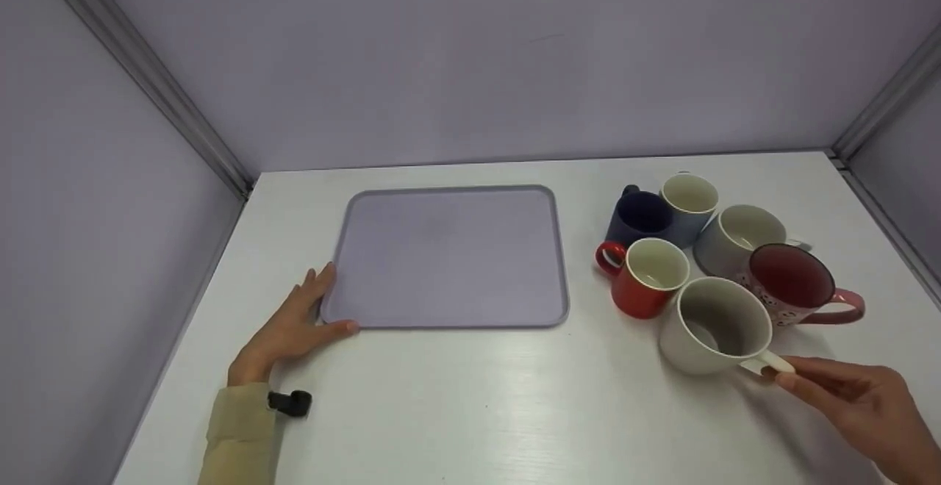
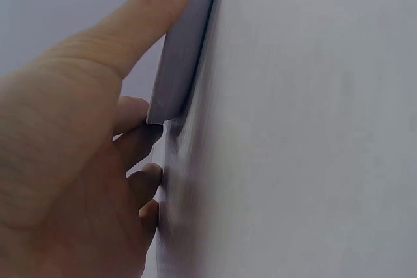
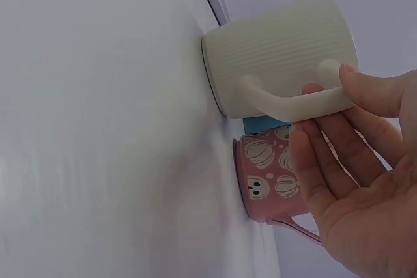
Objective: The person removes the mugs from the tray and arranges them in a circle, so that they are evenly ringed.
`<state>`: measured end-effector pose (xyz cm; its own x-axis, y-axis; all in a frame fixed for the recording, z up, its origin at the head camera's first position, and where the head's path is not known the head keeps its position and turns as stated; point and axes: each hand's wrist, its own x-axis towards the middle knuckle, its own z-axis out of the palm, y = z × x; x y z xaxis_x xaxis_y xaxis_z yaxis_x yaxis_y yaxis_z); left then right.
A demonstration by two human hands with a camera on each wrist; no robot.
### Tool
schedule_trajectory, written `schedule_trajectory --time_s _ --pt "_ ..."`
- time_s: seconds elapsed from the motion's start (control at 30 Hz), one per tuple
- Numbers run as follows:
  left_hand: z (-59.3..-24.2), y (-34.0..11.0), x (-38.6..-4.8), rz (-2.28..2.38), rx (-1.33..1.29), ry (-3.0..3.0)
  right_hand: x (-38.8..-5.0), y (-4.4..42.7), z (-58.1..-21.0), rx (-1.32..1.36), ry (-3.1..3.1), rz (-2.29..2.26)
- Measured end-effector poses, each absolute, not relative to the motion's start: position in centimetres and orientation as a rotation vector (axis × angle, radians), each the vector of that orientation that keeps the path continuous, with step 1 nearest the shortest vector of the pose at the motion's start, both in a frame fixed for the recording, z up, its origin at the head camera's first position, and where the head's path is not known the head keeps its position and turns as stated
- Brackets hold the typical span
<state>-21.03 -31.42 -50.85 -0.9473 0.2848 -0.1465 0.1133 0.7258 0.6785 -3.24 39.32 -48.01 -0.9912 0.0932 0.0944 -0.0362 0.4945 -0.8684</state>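
Note:
My right hand (image 1: 860, 400) pinches the handle of a white ribbed mug (image 3: 280, 50) between thumb and fingers. This white mug stands nearest the front of a cluster of mugs; its base looks to be at the table surface. Just behind it are a red mug (image 1: 641, 297) and a pink mug with pumpkin figures (image 3: 264, 174). On the left, a flat lavender tray (image 1: 448, 264) lies on the table. My left hand (image 1: 294, 327) spans its near left corner, thumb along the front rim and fingers at the left edge. In the left wrist view the thumb touches the tray's rim.
Farther back in the cluster stand a dark blue mug (image 1: 639, 217), a pale blue mug (image 1: 689, 206) and a grey-white mug (image 1: 739, 239), close together. The white table (image 1: 470, 404) meets a back wall (image 1: 470, 73) and side walls. A black strap piece sits at the left sleeve.

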Motion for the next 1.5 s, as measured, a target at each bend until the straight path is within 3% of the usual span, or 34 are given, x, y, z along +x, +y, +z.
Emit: schedule_trajectory --time_s 0.67,1.5 --pt "-50.9 -31.5 -20.8 1.028 0.284 2.693 -4.6 40.0 -47.7 -0.156 -2.660 1.442" --pt "-50.6 -31.4 -20.8 1.030 0.279 2.679 -4.4 39.8 -48.0 -0.065 -2.630 1.456"
